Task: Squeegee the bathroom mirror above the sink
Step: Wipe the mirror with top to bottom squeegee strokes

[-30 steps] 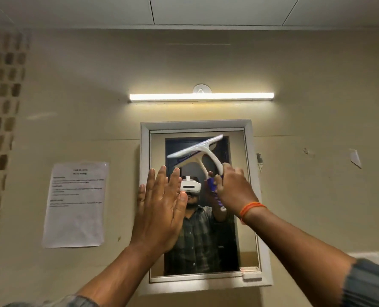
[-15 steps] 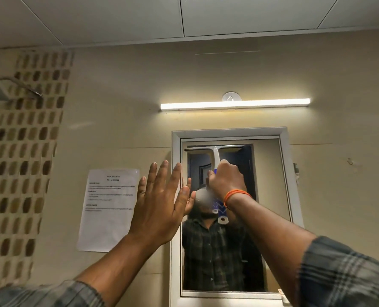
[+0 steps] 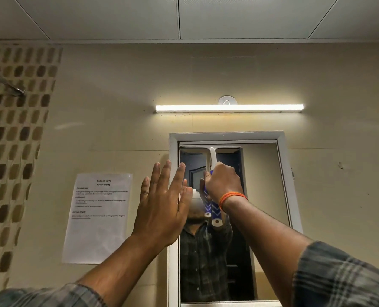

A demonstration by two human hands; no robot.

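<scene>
squeegee (image 3: 212,156) raised, above right grip (image 3: 222,180)

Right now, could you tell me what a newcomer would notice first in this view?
First the glowing tube light on the wall above the mirror. Next, the right hand gripping a white and blue squeegee, its blade along the top edge of the glass. Then the left hand, open with fingers spread, raised at the mirror's left frame, with a printed sheet on the wall to its left.
</scene>
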